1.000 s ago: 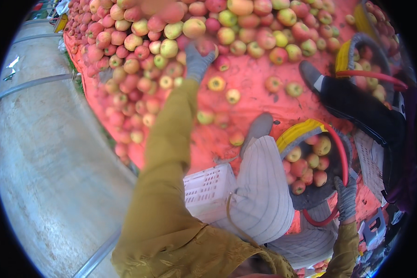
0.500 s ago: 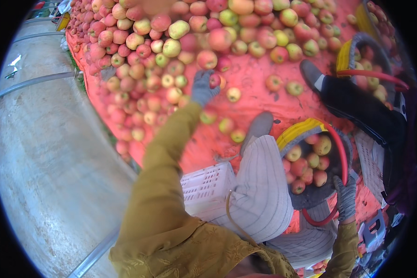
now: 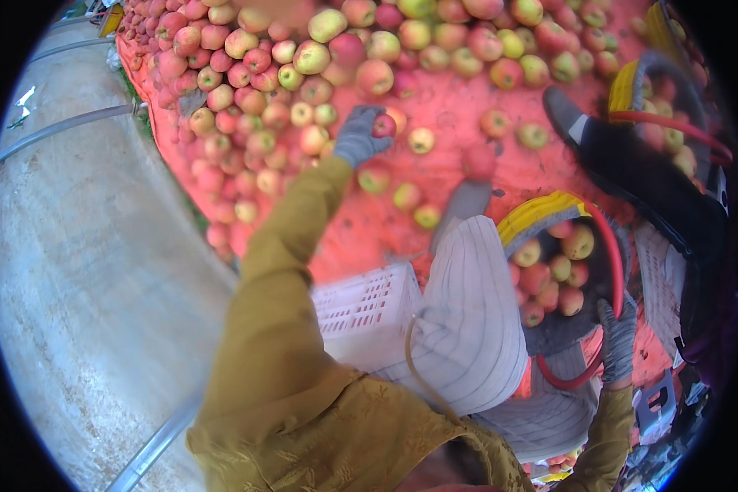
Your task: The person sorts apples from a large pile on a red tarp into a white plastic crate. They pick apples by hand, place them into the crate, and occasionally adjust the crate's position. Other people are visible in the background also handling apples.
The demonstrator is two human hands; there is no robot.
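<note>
My left hand (image 3: 361, 138), in a grey glove, is closed on a red apple (image 3: 384, 125) low over the red ground sheet. Next to it, an orange-red apple (image 3: 398, 117) and a yellowish apple (image 3: 421, 140) lie on the sheet. On the right, my right hand (image 3: 617, 343), also gloved, grips the near right edge of a dark bucket (image 3: 548, 334); its fingers are partly hidden. The bucket has a yellow band, a red handle (image 3: 614, 266) and several apples (image 3: 536, 279) inside, and leans open side up by my leg.
A large apple heap (image 3: 254, 49) spreads across the far side. A white slatted crate (image 3: 369, 307) stands left of my leg. Another person's dark-trousered leg (image 3: 648, 176) and a second apple bucket (image 3: 627, 90) are at right. A blurred red round thing (image 3: 478, 161) is near my shoe.
My left hand has drawn back slightly with the red apple in it. A blurred red round thing now shows beyond my shoe. My right hand stays at the bucket as the view shifts.
</note>
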